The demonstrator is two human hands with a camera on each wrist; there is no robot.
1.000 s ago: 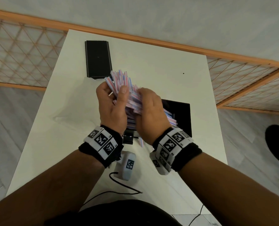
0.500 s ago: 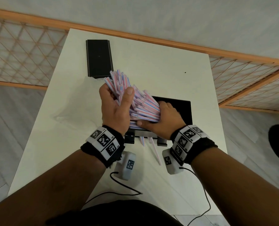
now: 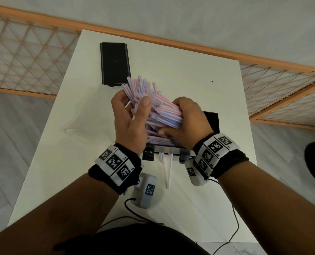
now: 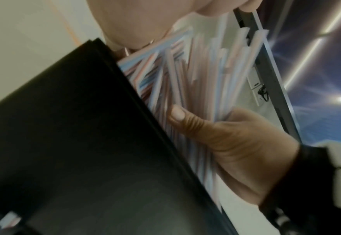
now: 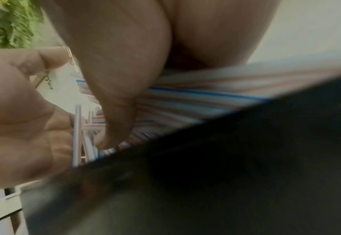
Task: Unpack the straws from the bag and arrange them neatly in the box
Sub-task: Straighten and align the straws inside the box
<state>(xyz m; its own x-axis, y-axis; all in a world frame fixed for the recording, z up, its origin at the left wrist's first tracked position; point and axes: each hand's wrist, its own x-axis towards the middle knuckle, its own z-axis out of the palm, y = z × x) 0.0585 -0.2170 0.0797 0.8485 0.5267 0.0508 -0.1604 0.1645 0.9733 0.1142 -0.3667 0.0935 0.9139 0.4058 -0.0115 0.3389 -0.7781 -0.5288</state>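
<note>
head view: both hands, left hand (image 3: 130,124) and right hand (image 3: 188,122), clutch the straws (image 3: 160,109), bundle slanting down into the box (image 3: 211,122) at the right hand.

Pretty blurry shot here. A fat bundle of striped straws (image 4: 201,82) fans upward, wedged against the edge of a black box (image 4: 81,135) that fills the lower left. The right hand (image 4: 236,151) comes in from the lower right, thumb pressed across the straws, so the grip is wrapped round the bundle. The left hand (image 4: 145,20) is at the top, touching the straws' upper ends.
</note>
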